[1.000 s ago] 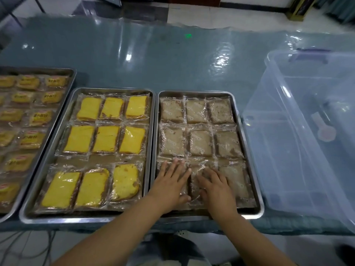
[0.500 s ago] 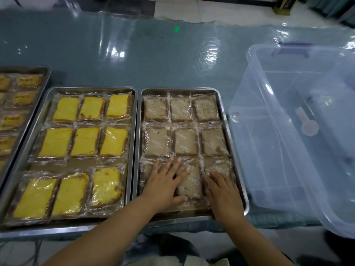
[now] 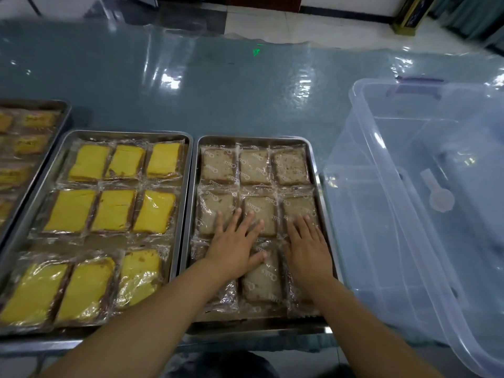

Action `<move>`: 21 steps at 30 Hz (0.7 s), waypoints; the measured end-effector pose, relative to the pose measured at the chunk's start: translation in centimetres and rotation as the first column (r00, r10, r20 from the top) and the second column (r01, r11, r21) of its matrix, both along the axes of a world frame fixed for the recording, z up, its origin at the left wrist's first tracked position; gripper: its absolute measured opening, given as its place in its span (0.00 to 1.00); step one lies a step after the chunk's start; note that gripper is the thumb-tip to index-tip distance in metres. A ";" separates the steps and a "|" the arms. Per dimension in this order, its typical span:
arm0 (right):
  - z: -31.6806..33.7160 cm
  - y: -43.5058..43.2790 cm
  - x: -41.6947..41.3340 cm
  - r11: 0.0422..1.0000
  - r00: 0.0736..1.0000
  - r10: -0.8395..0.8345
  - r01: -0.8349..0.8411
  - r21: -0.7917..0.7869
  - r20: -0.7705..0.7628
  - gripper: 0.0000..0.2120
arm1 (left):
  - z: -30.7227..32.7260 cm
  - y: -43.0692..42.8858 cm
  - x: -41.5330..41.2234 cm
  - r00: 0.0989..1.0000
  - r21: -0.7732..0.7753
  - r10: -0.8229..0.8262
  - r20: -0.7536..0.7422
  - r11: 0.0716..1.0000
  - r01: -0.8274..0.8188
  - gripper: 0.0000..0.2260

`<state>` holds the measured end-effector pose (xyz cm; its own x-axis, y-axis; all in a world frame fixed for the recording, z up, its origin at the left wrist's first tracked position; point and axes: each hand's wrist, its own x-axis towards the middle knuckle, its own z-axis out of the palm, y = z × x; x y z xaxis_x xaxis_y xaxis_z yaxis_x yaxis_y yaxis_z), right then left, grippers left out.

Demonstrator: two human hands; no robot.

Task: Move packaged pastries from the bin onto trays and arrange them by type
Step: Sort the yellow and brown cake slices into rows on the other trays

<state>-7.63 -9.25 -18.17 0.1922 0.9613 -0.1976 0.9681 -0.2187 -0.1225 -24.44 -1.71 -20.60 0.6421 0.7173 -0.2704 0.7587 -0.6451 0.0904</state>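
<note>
A steel tray [image 3: 311, 148] in the middle holds several wrapped brown pastries [image 3: 255, 167] in rows. My left hand [image 3: 234, 246] lies flat with spread fingers on the packets at the near left and middle of that tray. My right hand [image 3: 308, 248] rests flat on the packets at its near right. Between my hands a brown packet [image 3: 261, 279] shows. To the left, a second tray [image 3: 188, 170] carries several wrapped yellow pastries [image 3: 114, 210]. The clear plastic bin [image 3: 425, 203] stands on the right, and no packets show inside it.
A third tray [image 3: 64, 110] with orange-labelled packets is cut off by the left edge. The table [image 3: 191, 85] wears a shiny blue-green plastic cover. A round translucent part [image 3: 440, 199] shows through the bin. The table's front edge runs just below the trays.
Both hands have slid forward on the brown packets, from the nearest row toward the middle row. The view has shifted, so the trays sit a little differently in frame.
</note>
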 end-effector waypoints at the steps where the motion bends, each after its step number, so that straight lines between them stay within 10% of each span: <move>1: -0.1 -0.1 0.0 1.000 1.000 0.003 -0.003 -0.004 0.012 0.26 | 0.0 -0.1 0.0 1.000 0.002 -0.002 0.000 1.000 0.002 0.34; 21: 1.7 4.8 -12.4 0.920 0.925 0.349 -0.306 0.246 -0.153 0.18 | 2.6 0.2 -13.6 0.926 0.107 0.354 0.134 0.923 -0.369 0.29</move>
<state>-19.98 -4.47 -16.43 -0.1616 0.9867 0.0176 0.9342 0.1587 -0.3194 -38.08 -1.47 -18.03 0.3530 0.9299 -0.1038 0.9324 -0.3404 0.1214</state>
